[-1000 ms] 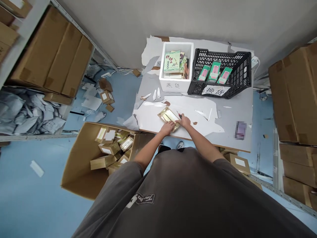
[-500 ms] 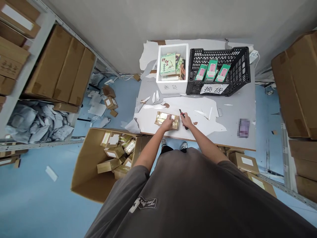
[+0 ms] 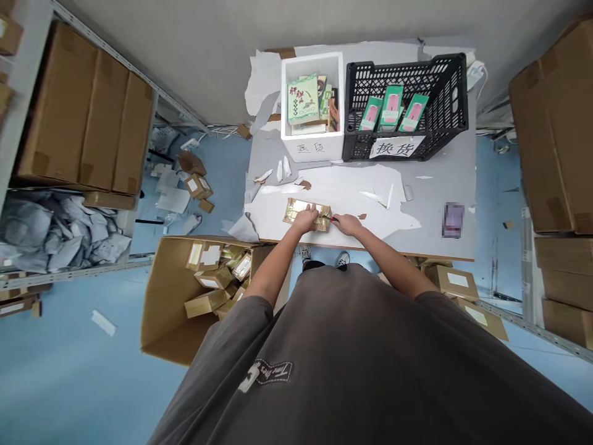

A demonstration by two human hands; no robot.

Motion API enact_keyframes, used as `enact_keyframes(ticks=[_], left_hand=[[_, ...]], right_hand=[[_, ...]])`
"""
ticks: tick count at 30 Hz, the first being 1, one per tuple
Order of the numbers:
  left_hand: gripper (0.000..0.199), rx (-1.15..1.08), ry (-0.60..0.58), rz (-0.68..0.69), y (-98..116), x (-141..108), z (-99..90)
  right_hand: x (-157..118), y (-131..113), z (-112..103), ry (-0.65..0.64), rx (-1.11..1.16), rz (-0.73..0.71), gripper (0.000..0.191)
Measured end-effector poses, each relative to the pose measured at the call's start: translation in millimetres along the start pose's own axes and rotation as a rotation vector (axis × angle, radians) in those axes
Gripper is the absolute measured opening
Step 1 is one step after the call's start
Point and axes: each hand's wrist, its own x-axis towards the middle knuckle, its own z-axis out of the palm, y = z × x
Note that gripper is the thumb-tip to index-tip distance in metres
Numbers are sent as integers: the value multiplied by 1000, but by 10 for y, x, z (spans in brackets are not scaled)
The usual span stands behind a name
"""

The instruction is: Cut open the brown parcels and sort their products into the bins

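A small tape-wrapped cardboard box (image 3: 293,211) lies on the table's white paper, close to the front edge. My left hand (image 3: 306,218) is closed over the middle of this box, holding it against the table. In my right hand (image 3: 347,225) is a red and black utility knife (image 3: 330,218), its tip end over the right part of the box. Whether the blade has entered the tape is too small to tell. Torn white paper scraps (image 3: 283,169) lie beyond the box.
Behind stand a white foam box (image 3: 311,148) with flat cartons and a black plastic crate (image 3: 430,145) with pink-and-green packages. A large open carton (image 3: 160,296) of small parcels is at my left. A blurred purple item (image 3: 453,220) lies on the table's right.
My right hand has turned the knife from upright beside the box to lying leftward over its right part. My left hand stays on the box. The whole view has shifted slightly.
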Motion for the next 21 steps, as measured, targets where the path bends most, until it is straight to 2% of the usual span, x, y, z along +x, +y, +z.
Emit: enact_keyframes(ticks=[11,21], left_hand=[[72,24,-33,-38,98,22,-80],[68,-14,4,-12,128,-3,-68]], right_hand=[[87,-51,-8,-58,-155,-5,39],[11,-150,106,-44,-75,69,37]])
